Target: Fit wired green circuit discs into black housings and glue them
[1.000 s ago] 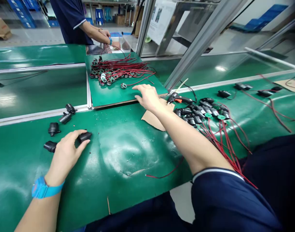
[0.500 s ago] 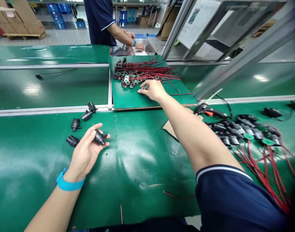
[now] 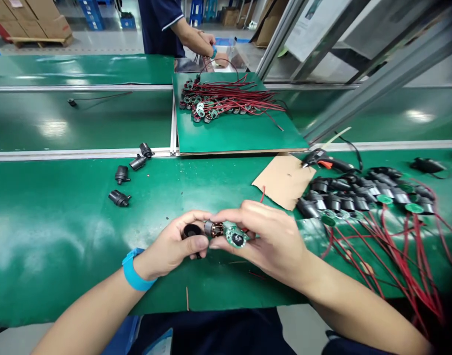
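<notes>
My left hand [image 3: 168,249] is closed around a black plastic pump housing [image 3: 192,230], its round open end facing the other hand. Between the thumb and fingers of my right hand [image 3: 275,239] is a motor coil [image 3: 213,228], with a round green circuit board [image 3: 231,232] at one end. The coil is held close to the housing's mouth; whether they touch I cannot tell. A red wire [image 3: 263,194] shows above my right hand. More black housings [image 3: 121,174] lie loose on the green table to the left.
Coils with red wires [image 3: 244,98] are heaped on a raised green board [image 3: 240,135]. Cardboard [image 3: 281,180], a glue gun [image 3: 331,161] and rows of wired housings [image 3: 332,202] lie at right. A metal post [image 3: 281,42] slants up behind. A co-worker [image 3: 161,29] stands across the table.
My right hand has come back from the heap on the raised board with a coil. My left hand has moved right with the housing and turned it; both hands now meet in front of me.
</notes>
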Demonstrator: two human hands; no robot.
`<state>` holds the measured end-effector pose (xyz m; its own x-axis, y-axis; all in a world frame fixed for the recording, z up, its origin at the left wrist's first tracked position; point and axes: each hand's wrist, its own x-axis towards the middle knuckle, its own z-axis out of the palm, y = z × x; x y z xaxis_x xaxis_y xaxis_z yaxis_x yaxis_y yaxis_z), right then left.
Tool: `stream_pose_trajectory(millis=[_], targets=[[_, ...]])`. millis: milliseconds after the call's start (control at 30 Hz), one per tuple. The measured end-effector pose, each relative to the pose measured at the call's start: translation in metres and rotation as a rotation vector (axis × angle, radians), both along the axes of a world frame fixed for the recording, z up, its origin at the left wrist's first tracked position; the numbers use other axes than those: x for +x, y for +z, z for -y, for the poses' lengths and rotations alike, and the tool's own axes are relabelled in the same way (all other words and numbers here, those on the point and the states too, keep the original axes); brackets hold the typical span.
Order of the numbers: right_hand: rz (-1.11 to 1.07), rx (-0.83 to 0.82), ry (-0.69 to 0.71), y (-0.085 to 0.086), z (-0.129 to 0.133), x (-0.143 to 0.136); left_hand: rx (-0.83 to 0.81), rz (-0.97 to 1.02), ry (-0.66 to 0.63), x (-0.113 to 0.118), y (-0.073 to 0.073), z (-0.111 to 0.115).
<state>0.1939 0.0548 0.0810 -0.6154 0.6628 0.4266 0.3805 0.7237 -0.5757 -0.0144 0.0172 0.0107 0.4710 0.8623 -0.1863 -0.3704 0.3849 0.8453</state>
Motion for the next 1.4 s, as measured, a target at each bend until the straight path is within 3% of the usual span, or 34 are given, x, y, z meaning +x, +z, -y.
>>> stream_pose_trajectory(millis=[167,400,533,600,767,900,1033,1233,1400], targets=[[-0.102,-0.28,0.074,-0.004,0.0,0.01,-0.065,0.01,-0.076,0.001,0.004,-0.001],[-0.189,-0.4,0.036,-0.012,-0.002,0.007,-0.123,-0.011,-0.129,-0.001,0.003,-0.003],[-0.26,-0.358,-0.086,-0.022,-0.001,0.002,-0.064,-0.038,-0.133,0.002,0.0,-0.002],[-0.293,-0.3,-0.143,-0.027,-0.001,0.0,0.025,-0.033,-0.072,0.003,-0.004,-0.002],[-0.277,0.03,-0.157,-0.036,0.002,-0.005,0.068,-0.049,0.116,0.008,-0.011,0.0],[-0.175,0.301,-0.194,-0.042,0.006,-0.007,0.039,-0.066,0.101,0.008,-0.007,0.0],[-0.11,0.414,-0.201,-0.047,0.008,-0.008,0.144,-0.206,0.093,0.006,0.0,-0.002],[-0.036,0.402,-0.244,-0.033,0.003,0.005,0.296,-0.321,0.04,0.001,0.005,0.003],[-0.081,0.065,-0.215,-0.017,-0.001,0.022,0.414,-0.513,-0.025,-0.004,0.005,-0.003]])
